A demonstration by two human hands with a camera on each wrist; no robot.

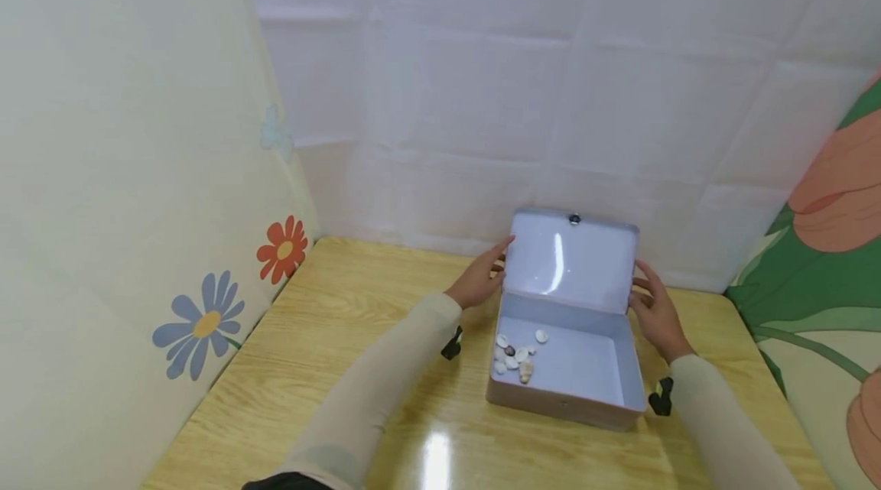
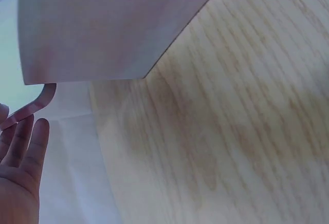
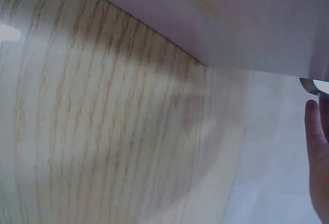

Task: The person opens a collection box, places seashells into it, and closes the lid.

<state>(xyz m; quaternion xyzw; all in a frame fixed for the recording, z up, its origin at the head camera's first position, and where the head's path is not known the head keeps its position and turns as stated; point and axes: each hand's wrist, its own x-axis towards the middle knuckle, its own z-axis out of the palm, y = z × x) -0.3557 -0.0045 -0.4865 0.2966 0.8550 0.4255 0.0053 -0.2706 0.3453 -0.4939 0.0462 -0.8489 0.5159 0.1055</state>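
A box (image 1: 564, 410) with a pinkish outside and pale inside stands on the table, its hinged lid (image 1: 574, 261) raised upright. White and brown seashells (image 1: 521, 355) lie in the left part of the box, one apart from the others. My left hand (image 1: 478, 280) grips the lid's left edge; in the left wrist view its fingers (image 2: 23, 149) lie along the rim. At the lid's right edge is my right hand (image 1: 657, 314), holding that side between thumb and fingers. Only part of it shows in the right wrist view, with fingers (image 3: 313, 124) against the rim.
The wood-grain table (image 1: 358, 291) extends left of the box. Behind it hangs a white cloth (image 1: 440, 92), close to the raised lid. Flower-printed panels stand on the left (image 1: 124, 169) and right (image 1: 819, 306). A dark latch (image 1: 574, 219) sits on the lid's top edge.
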